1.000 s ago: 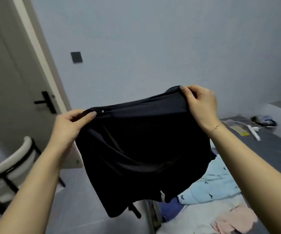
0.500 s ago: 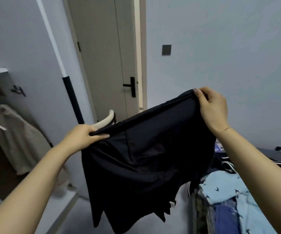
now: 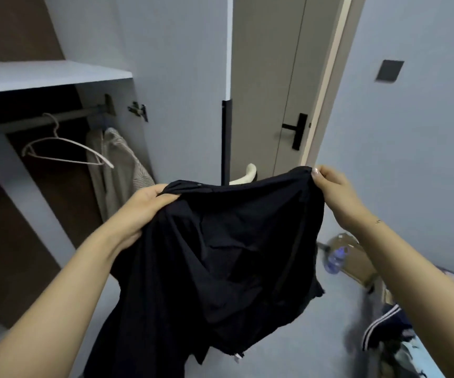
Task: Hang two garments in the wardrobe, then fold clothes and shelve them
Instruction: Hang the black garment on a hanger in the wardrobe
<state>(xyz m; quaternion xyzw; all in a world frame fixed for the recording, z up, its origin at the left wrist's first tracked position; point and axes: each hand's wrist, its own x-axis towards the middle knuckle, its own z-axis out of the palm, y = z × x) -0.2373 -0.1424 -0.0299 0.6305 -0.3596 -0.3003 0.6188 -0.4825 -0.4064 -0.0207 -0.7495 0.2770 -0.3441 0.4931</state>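
Both hands' grip (image 3: 149, 203) (image 3: 335, 189) atop black garment (image 3: 226, 255).

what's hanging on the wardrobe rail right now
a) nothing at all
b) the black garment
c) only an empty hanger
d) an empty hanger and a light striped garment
d: an empty hanger hangs on the wardrobe rail beside a light striped garment, while the black garment is held up by the left hand and right hand.
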